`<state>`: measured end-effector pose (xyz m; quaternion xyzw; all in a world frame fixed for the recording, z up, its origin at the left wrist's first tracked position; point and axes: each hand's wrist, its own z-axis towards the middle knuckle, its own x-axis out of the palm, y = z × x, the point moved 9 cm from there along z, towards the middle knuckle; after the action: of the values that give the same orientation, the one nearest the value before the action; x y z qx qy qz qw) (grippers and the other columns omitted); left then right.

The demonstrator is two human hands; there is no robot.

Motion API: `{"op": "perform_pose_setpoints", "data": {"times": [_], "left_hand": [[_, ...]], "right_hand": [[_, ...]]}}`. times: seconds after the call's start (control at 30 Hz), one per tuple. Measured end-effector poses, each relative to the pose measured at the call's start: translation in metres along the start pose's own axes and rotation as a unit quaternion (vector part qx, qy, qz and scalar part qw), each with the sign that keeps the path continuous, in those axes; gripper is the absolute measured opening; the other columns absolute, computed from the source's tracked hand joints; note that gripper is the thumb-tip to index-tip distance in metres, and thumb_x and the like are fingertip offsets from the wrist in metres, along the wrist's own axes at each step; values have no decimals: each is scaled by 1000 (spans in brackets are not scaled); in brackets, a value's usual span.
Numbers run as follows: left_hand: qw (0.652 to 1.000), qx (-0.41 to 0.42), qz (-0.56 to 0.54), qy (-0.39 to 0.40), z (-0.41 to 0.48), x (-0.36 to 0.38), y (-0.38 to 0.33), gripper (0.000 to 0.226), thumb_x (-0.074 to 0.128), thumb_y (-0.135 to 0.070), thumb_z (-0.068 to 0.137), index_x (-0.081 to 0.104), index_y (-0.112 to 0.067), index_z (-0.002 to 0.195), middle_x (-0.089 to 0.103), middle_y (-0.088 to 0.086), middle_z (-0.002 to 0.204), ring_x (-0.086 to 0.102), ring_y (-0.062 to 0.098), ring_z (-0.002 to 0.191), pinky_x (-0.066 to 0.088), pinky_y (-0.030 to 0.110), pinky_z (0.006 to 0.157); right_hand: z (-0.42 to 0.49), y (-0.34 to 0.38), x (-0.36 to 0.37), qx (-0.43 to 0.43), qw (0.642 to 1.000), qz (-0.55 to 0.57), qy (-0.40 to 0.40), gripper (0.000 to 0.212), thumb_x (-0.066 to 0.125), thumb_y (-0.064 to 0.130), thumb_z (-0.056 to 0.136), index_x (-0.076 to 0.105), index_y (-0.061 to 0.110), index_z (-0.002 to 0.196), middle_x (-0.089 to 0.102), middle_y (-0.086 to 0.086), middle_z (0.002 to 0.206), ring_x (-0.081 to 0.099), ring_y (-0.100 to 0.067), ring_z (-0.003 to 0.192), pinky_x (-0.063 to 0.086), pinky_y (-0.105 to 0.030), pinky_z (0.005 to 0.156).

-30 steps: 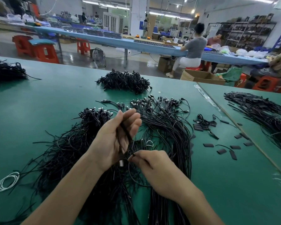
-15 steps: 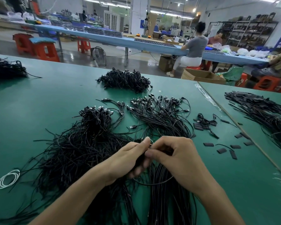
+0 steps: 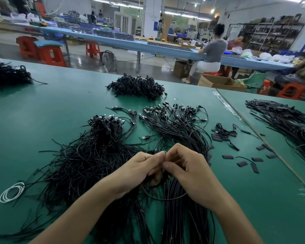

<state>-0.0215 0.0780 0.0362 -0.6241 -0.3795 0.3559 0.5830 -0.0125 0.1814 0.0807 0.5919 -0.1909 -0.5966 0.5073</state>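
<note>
Cable [image 3: 163,199] is pinched, coiled, by left hand [image 3: 139,171] and right hand [image 3: 188,169], apparently so the tie [image 3: 163,152] can bind it.

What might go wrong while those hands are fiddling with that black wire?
The black cable pinched by the left hand and right hand droops onto the loose cable pile, so it may snag. The small white loop at the fingertips could slip and vanish among the wires.

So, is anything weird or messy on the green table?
One white wire coil lies alone at the left, odd beside all the black cables. Short flat black pieces lie scattered on the right. Nothing looks broken.
</note>
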Motion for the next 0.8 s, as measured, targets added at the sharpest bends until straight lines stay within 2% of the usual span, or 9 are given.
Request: {"op": "perform_pose_setpoints", "data": {"times": [0.1, 0.17, 0.23, 0.33, 0.5, 0.6, 0.67, 0.73, 0.8], "left_hand": [[995, -2, -44, -87, 4, -9, 6, 47, 48, -30, 103, 55, -14, 60, 42, 0, 58, 41, 13, 55, 39, 25, 57], [985, -49, -145, -78, 4, -6, 13, 44, 44, -22, 99, 68, -17, 62, 55, 3, 62, 54, 12, 55, 52, 31, 57], [967, -96, -236, -4, 3, 8, 15, 45, 40, -29, 93, 71, -16, 63, 60, 4, 59, 60, 14, 53, 58, 37, 58], [967, -107, -227, 41, 4, 9, 19, 49, 38, -44, 88, 71, -16, 66, 62, 4, 58, 59, 16, 47, 47, 24, 42], [981, -60, -103, -152, 8, -46, 32, 52, 40, -48, 102, 62, -18, 66, 46, 1, 48, 30, 11, 30, 22, 12, 35], [966, -35, -141, -215, 3, -74, 32, 55, 43, -46, 102, 65, -17, 61, 36, -5, 44, 24, 8, 31, 20, 14, 30], [955, -27, -166, -243, 1, -86, 31, 59, 43, -46, 102, 59, -21, 52, 32, -5, 44, 22, 8, 32, 19, 15, 30], [952, -19, -159, -262, -1, -92, 29, 61, 42, -48, 102, 52, -24, 46, 30, -5, 45, 21, 8, 33, 19, 16, 30], [951, -7, -146, -273, -1, -95, 27, 61, 44, -50, 100, 47, -25, 45, 31, -6, 44, 21, 8, 34, 19, 17, 31]], "right_hand": [[3, 8, -3, -21, 997, -59, -55, 20, 69, 13, 92, 61, 27, 81, 68, 14, 80, 66, -5, 75, 49, -14, 65], [5, 15, 1, -36, 995, -64, -68, 18, 71, 12, 90, 62, 25, 81, 67, 15, 78, 65, -3, 75, 48, -11, 64], [9, 21, 6, -59, 992, -76, -75, 16, 71, 13, 90, 62, 23, 82, 66, 12, 75, 66, -6, 75, 50, -16, 63], [16, 26, 11, -78, 989, -90, -84, 17, 69, 15, 91, 60, 25, 81, 64, 12, 73, 64, -8, 70, 49, -19, 60], [23, 1, 13, -13, 993, -82, -85, 7, 61, 37, 97, 58, 31, 95, 63, 14, 88, 60, -2, 83, 44, -11, 70], [15, -39, 35, 97, 979, -175, 47, 32, 54, 59, 93, 54, 31, 107, 56, 14, 100, 55, -3, 91, 48, -21, 80], [4, -53, 59, 105, 934, -301, 162, 42, 59, 61, 89, 61, 25, 111, 56, 9, 104, 54, -11, 98, 50, -31, 88], [-3, -56, 74, 96, 907, -354, 207, 38, 63, 55, 90, 67, 22, 108, 58, 5, 105, 55, -16, 101, 49, -33, 90], [-6, -57, 76, 112, 910, -342, 207, 26, 64, 44, 93, 70, 20, 103, 62, 3, 104, 60, -19, 99, 51, -34, 86]]}}
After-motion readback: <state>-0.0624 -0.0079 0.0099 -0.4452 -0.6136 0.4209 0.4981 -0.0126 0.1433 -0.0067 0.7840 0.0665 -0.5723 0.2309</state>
